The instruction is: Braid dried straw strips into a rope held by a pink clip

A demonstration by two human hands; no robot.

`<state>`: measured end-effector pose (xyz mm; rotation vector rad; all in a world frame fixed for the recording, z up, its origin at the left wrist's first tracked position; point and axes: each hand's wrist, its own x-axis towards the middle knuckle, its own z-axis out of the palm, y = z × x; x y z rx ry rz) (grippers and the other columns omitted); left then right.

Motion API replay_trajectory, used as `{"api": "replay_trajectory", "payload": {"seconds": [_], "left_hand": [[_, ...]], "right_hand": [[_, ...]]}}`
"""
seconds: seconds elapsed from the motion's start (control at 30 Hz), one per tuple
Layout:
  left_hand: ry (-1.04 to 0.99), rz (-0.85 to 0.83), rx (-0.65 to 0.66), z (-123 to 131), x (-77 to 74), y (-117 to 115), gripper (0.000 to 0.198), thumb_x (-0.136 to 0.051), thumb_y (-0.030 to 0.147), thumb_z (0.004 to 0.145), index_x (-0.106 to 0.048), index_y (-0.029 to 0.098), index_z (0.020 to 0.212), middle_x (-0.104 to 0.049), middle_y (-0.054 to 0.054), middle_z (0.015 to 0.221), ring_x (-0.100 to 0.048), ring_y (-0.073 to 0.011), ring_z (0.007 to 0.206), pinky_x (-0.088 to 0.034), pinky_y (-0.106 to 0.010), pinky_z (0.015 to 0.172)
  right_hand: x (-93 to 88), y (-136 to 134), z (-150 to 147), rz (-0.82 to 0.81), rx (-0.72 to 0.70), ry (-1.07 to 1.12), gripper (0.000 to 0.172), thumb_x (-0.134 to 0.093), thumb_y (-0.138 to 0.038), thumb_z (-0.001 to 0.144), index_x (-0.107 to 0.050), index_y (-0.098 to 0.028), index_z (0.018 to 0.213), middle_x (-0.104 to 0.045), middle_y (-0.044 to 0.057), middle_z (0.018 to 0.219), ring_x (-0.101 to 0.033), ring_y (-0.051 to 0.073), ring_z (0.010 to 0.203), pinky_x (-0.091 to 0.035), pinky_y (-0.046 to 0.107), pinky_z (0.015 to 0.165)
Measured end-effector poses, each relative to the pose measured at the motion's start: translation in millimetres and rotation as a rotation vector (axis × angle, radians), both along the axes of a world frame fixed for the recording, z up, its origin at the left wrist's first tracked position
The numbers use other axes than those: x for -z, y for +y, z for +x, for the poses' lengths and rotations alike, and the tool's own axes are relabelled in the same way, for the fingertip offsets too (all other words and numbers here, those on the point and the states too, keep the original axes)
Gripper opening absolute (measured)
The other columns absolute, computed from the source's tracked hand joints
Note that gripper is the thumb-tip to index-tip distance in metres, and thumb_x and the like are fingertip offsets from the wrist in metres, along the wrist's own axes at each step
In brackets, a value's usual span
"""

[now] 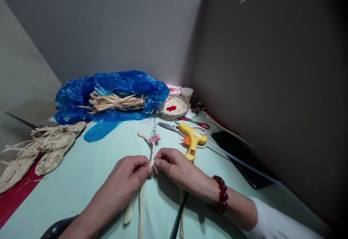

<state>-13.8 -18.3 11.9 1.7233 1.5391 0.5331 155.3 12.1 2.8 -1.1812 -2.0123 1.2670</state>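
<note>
Both hands meet at a pale braided strand of straw-like fibre [152,152] near the middle of the table. My left hand [131,170] pinches the strand from the left, thumb and forefinger closed on it. From the other side, my right hand [176,166] pinches it too, with a short end poking out between the hands. A pink binder clip [154,138] grips the braid near its top, where a curled end [140,134] branches off leftward. Loose flat strips [141,210] hang down toward me below my hands.
A yellow glue gun [192,139] lies right of my hands, beside scissors [168,126]. Behind are a blue plastic bag [130,79] with a fibre bundle [116,103], a woven basket [178,115] and a paper cup [187,93]. Woven slippers [54,148] lie left; a black tablet-like object [244,163] right.
</note>
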Motion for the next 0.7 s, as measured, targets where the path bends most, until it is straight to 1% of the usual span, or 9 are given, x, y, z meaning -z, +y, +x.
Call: {"api": "replay_trajectory", "payload": {"seconds": [0.13,0.23,0.3,0.4,0.47,0.6,0.7], "left_hand": [[0.088,0.047,-0.007,6,-2.8,-3,0.026,-0.042,0.032,0.082,-0.045,0.020,0.059,-0.040,0.003,0.059,-0.037,-0.0146,0.060,-0.025,-0.026,0.054],[0.128,0.054,0.003,7,-4.5,-3,0.028,-0.043,0.033,0.082,-0.045,0.020,0.057,-0.038,0.004,0.057,-0.036,-0.0142,0.058,-0.025,-0.026,0.053],[0.116,0.031,0.005,3,-5.6,-2,0.030,-0.045,0.036,0.082,-0.049,0.020,0.057,-0.042,0.003,0.057,-0.038,-0.0143,0.059,-0.027,-0.025,0.054],[0.090,0.002,-0.015,-4,-8.4,0,0.030,-0.047,0.040,0.082,-0.061,0.019,0.065,-0.054,0.002,0.062,-0.047,-0.0161,0.065,-0.032,-0.024,0.059],[0.107,0.010,-0.043,-7,-10.6,1,0.030,-0.048,0.040,0.082,-0.063,0.019,0.066,-0.057,0.002,0.063,-0.049,-0.0166,0.066,-0.033,-0.024,0.059],[0.089,0.036,-0.051,3,-13.0,-4,0.030,-0.046,0.037,0.084,-0.059,0.020,0.063,-0.055,0.002,0.061,-0.049,-0.0160,0.063,-0.034,-0.025,0.057],[0.134,0.083,-0.032,19,-9.8,-13,0.032,-0.042,0.035,0.086,-0.051,0.021,0.059,-0.055,0.002,0.058,-0.050,-0.0156,0.059,-0.033,-0.025,0.054]], "right_hand": [[3.1,2,-5,-0.069,0.015,0.070,0.018,-0.052,-0.027,0.084,-0.062,-0.014,0.074,-0.062,0.001,0.069,-0.051,0.012,0.064,-0.034,0.021,0.056],[3.4,3,-6,-0.112,0.049,0.093,0.016,-0.054,-0.025,0.081,-0.062,-0.014,0.072,-0.063,0.002,0.067,-0.050,0.011,0.062,-0.034,0.021,0.054],[2.3,4,-6,-0.119,0.067,0.086,0.015,-0.054,-0.024,0.080,-0.061,-0.014,0.071,-0.062,0.001,0.066,-0.049,0.011,0.061,-0.033,0.020,0.053],[1.0,3,-5,-0.095,0.079,0.055,0.013,-0.054,-0.023,0.078,-0.061,-0.015,0.071,-0.061,0.000,0.066,-0.048,0.010,0.060,-0.032,0.020,0.052],[1.0,2,-4,-0.052,0.080,0.044,0.012,-0.053,-0.022,0.078,-0.060,-0.016,0.072,-0.062,0.000,0.065,-0.048,0.010,0.059,-0.032,0.020,0.052],[3.9,-1,-3,0.054,0.099,0.064,0.011,-0.049,-0.018,0.079,-0.058,-0.017,0.073,-0.062,-0.001,0.063,-0.050,0.011,0.059,-0.033,0.021,0.055],[9.8,-1,-4,0.057,0.127,0.116,0.009,-0.050,-0.016,0.076,-0.058,-0.017,0.072,-0.059,-0.001,0.063,-0.050,0.011,0.059,-0.033,0.021,0.053]]}}
